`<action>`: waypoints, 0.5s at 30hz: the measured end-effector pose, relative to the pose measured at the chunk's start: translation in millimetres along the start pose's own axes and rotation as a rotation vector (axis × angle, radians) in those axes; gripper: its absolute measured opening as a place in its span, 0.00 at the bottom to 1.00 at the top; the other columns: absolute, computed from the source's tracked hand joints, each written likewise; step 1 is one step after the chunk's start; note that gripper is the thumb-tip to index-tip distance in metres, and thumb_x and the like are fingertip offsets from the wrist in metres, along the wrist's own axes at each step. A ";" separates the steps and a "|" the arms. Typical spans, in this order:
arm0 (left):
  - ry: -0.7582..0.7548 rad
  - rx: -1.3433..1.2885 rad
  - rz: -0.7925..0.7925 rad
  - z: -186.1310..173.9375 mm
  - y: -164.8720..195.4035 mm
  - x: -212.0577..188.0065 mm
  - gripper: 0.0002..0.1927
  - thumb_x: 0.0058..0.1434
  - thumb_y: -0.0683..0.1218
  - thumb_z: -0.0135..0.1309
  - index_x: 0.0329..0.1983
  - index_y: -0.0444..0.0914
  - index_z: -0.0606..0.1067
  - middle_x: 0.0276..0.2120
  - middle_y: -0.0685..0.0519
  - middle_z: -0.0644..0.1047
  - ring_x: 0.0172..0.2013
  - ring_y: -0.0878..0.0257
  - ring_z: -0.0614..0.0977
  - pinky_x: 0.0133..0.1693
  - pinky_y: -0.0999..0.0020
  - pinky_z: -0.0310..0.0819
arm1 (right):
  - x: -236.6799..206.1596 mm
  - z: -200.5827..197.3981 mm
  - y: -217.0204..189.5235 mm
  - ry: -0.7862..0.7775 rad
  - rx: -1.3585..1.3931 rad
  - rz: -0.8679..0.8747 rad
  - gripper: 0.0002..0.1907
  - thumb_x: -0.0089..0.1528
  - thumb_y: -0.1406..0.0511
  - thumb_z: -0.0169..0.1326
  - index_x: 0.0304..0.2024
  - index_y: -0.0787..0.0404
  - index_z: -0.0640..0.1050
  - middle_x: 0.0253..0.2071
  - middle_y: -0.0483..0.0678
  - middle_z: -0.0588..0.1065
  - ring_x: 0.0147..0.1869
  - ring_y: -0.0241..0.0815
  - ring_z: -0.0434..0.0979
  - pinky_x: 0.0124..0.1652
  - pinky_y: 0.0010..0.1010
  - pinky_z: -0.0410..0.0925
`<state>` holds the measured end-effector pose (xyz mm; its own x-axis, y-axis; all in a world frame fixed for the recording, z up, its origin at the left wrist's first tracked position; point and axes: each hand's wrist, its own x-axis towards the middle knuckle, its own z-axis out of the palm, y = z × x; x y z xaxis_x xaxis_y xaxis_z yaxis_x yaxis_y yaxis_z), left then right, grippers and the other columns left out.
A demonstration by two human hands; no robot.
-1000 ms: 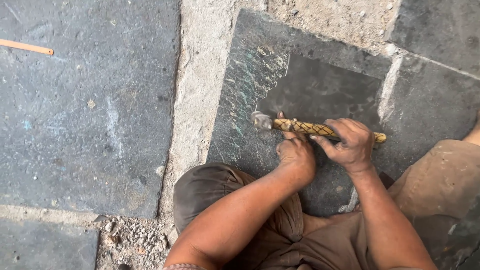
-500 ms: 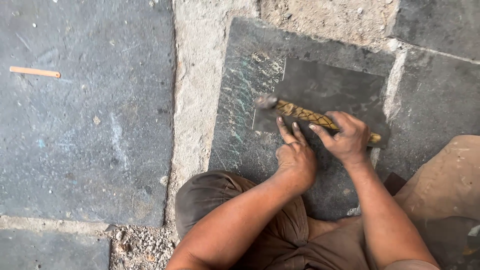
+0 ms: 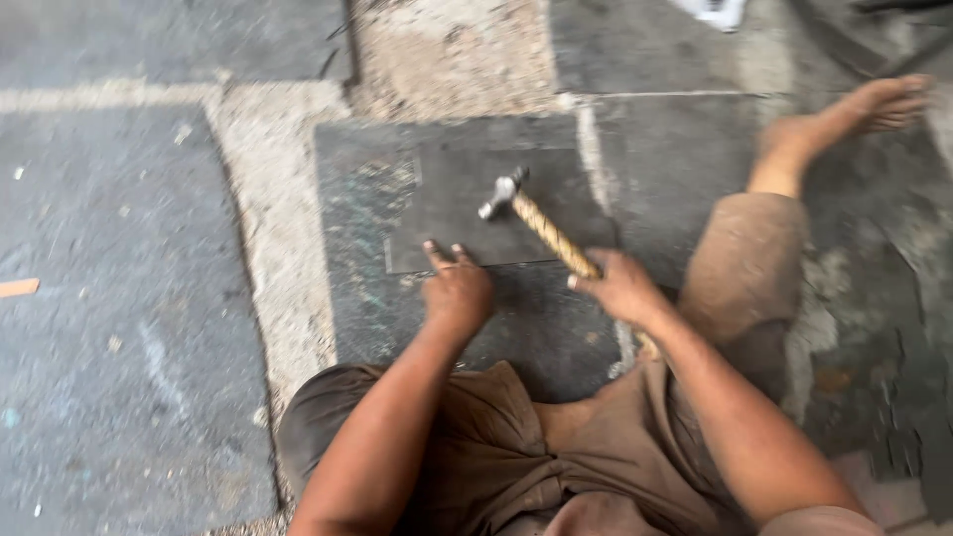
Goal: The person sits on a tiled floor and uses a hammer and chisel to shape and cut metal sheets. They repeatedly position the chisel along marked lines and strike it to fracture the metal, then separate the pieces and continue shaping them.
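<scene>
My right hand [image 3: 621, 290] grips the rope-wrapped handle of a small hammer [image 3: 533, 219]. Its metal head is raised a little above a dark stone slab [image 3: 452, 203]. My left hand [image 3: 456, 288] rests on the near edge of that slab, fingers pressed down on it. The slab lies on a larger dark stone tile [image 3: 357, 248] set in the floor. I am squatting, with my knees in brown trousers on either side of my arms.
Pale mortar joints [image 3: 263, 248] run between large grey floor slabs. My bare right foot [image 3: 844, 124] stretches out at the upper right. A thin orange stick [image 3: 18, 288] lies at the left edge. Broken dark stone pieces [image 3: 893, 397] sit at the right.
The view has swung right and down. The hammer has turned from lying across the slab to pointing up and left, its head lifted. My left hand stays pressed on the slab.
</scene>
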<state>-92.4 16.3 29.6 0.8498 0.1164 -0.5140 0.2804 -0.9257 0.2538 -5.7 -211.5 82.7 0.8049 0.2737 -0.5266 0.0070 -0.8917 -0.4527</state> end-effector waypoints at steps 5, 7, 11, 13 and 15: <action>0.045 0.076 -0.018 -14.3 3.6 -12.4 0.47 0.62 0.59 0.60 0.71 0.23 0.57 0.70 0.30 0.57 0.73 0.36 0.54 0.52 0.49 0.77 | -85.2 3.4 61.0 -0.112 0.031 0.038 0.30 0.55 0.55 0.65 0.55 0.63 0.77 0.37 0.56 0.83 0.43 0.46 0.85 0.47 0.42 0.76; 0.055 0.027 -0.058 -10.2 15.3 -18.3 0.48 0.61 0.61 0.61 0.69 0.23 0.60 0.70 0.26 0.56 0.68 0.38 0.64 0.53 0.51 0.77 | -117.8 2.9 86.6 -0.136 0.019 -0.145 0.32 0.57 0.53 0.67 0.56 0.66 0.76 0.42 0.65 0.77 0.51 0.47 0.83 0.55 0.41 0.73; -0.067 -0.078 -0.178 4.5 29.0 -26.1 0.52 0.61 0.69 0.57 0.73 0.25 0.59 0.71 0.25 0.60 0.57 0.42 0.82 0.54 0.52 0.80 | -148.1 15.2 123.4 -0.207 -0.169 -0.305 0.23 0.60 0.49 0.67 0.48 0.56 0.88 0.55 0.66 0.77 0.76 0.71 0.38 0.71 0.53 0.47; -0.020 -0.069 -0.201 5.8 36.3 -27.6 0.56 0.60 0.70 0.56 0.74 0.24 0.54 0.71 0.26 0.56 0.56 0.41 0.81 0.54 0.49 0.78 | -126.7 8.7 131.4 -0.079 0.017 -0.052 0.33 0.57 0.45 0.61 0.57 0.57 0.79 0.59 0.61 0.73 0.65 0.52 0.72 0.61 0.45 0.65; 0.100 -0.039 -0.206 7.4 43.8 -35.9 0.60 0.58 0.70 0.60 0.74 0.25 0.47 0.73 0.26 0.45 0.58 0.38 0.75 0.57 0.44 0.70 | -92.8 -13.3 137.2 0.284 -0.193 -0.260 0.35 0.58 0.45 0.61 0.58 0.59 0.77 0.61 0.61 0.74 0.65 0.58 0.73 0.62 0.45 0.66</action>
<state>-113.9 -31.1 53.2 0.8123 0.3385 -0.4749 0.4681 -0.8641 0.1848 -71.5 -364.1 79.0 0.8930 0.4119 -0.1815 0.3203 -0.8648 -0.3867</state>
